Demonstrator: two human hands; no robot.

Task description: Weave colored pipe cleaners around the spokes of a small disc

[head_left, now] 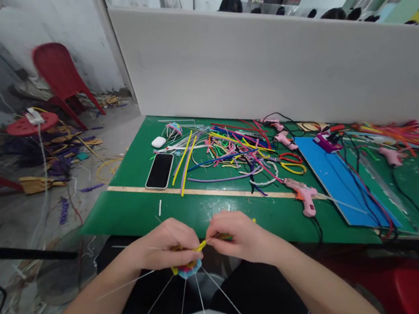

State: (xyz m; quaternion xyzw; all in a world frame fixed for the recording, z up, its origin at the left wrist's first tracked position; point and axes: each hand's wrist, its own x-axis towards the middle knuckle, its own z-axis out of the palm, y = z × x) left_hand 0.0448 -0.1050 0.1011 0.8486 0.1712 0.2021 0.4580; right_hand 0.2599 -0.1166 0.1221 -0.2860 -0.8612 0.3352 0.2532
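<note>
My left hand (164, 242) is closed around a small woven piece (187, 268) in blue, red and yellow, held over my lap below the table's front edge. Several thin white wires (188, 294) fan out downward from it. My right hand (239, 234) pinches a yellow pipe cleaner (202, 244) that runs into the woven piece. The two hands almost touch.
On the green table (192, 213) lie a black phone (160, 170), a white earbud case (158, 141), a heap of coloured pipe cleaners (234, 153), pink glue guns (304, 195), a blue mat (343, 181) and cables. Red chairs (59, 72) and scraps litter the floor at left.
</note>
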